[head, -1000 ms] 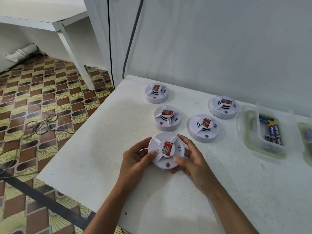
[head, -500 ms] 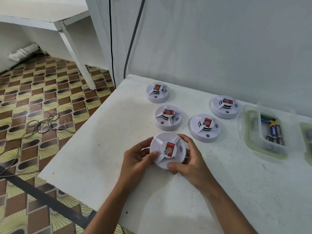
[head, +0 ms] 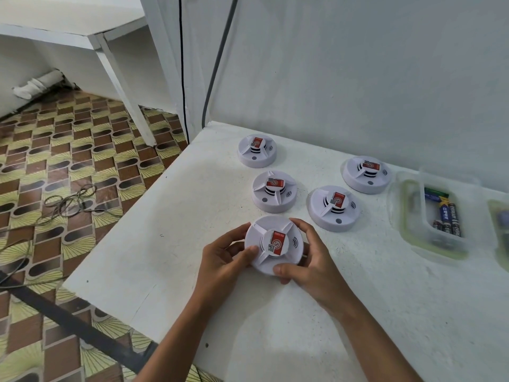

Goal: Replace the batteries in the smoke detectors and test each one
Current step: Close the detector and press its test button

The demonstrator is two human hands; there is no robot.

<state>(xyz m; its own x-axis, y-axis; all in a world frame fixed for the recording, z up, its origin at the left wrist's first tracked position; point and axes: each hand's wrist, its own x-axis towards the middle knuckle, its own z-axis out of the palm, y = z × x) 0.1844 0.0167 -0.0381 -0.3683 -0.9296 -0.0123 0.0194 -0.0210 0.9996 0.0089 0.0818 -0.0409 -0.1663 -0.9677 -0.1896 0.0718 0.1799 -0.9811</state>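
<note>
A round white smoke detector [head: 272, 244] with a red label sits between both hands, just above the white table [head: 170, 244]. My left hand [head: 223, 263] grips its left rim, thumb on top. My right hand [head: 311, 260] wraps its right and near rim. Several more detectors of the same kind lie face up behind it: one at the back left [head: 257, 150], one in the middle [head: 274, 191], one right of that [head: 334, 207], one at the back right [head: 366, 174]. A clear plastic box [head: 407, 216] on the right holds several batteries [head: 447, 216].
A second clear container [head: 500, 230] shows at the right edge. The wall [head: 358, 78] stands close behind the table. The table's left edge drops to a patterned floor [head: 55, 188] with loose cables [head: 68, 202]. Another white table [head: 82, 31] stands at the back left.
The held detector has turned clockwise between my hands; its red label now points another way. My right thumb has slid round to the near rim.
</note>
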